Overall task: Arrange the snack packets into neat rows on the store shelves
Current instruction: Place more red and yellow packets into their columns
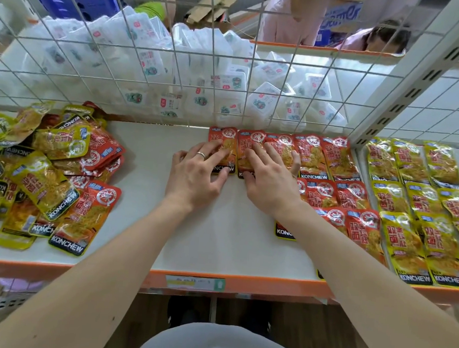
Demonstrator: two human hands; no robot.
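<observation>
Roughly half done, I judge: yellow packets (418, 205) lie in rows at 3 o'clock on the shelf (217, 241), with red packets (333, 160) in rows beside them. A mixed pile (53, 165) at 9 o'clock is still unsorted.

Both hands lie flat, fingers straight, gripping nothing. The left hand (195, 174) presses the end red packet (223, 137) of the back row, the right hand (270, 182) the neighbouring packet (248, 142).

The right forearm (353, 266) hides part of the red rows. The frame edges cut off the pile and the yellow rows.

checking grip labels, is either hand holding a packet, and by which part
Nothing is gripped. The left hand presses straight fingers on the face of the end red packet; the right hand presses the next red packet likewise.
</observation>
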